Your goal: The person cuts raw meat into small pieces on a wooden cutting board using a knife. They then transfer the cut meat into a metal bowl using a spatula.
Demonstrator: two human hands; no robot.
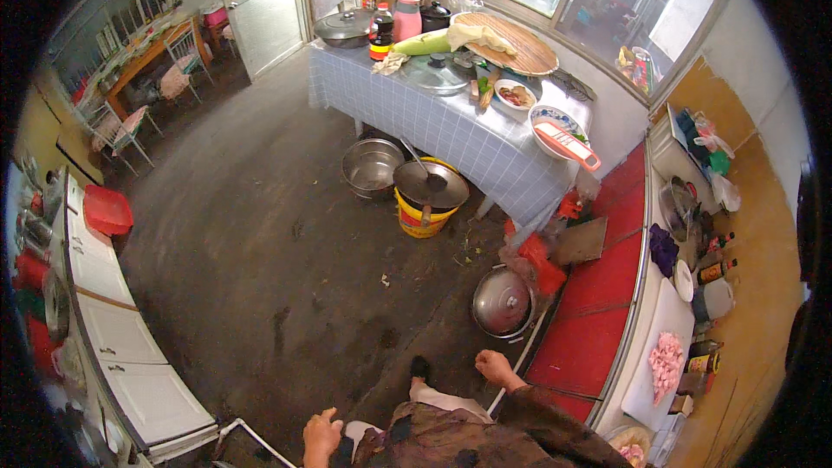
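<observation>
My left hand (322,437) hangs low beside my left leg with nothing in it, its fingers loosely bent and partly apart. Nothing shows in my right hand (495,367), whose fingers are curled in, just below a lidded steel pot (504,302) on the floor. Chopped pale pink meat (665,367) lies on a white cutting board (634,390) on the right counter. Ahead, a table with a checked cloth (416,117) bears a glass lid (437,75), a bowl of food (515,95) and an orange-framed grater (565,143) across a blue-and-white bowl (539,118).
A wok (448,192) with a ladle rests on a yellow bucket (419,224), next to a steel basin (372,166). Red plastic bags (543,266) lie by the red cabinets (588,325). White cabinets (133,338) line the left; chairs (120,130) stand beyond.
</observation>
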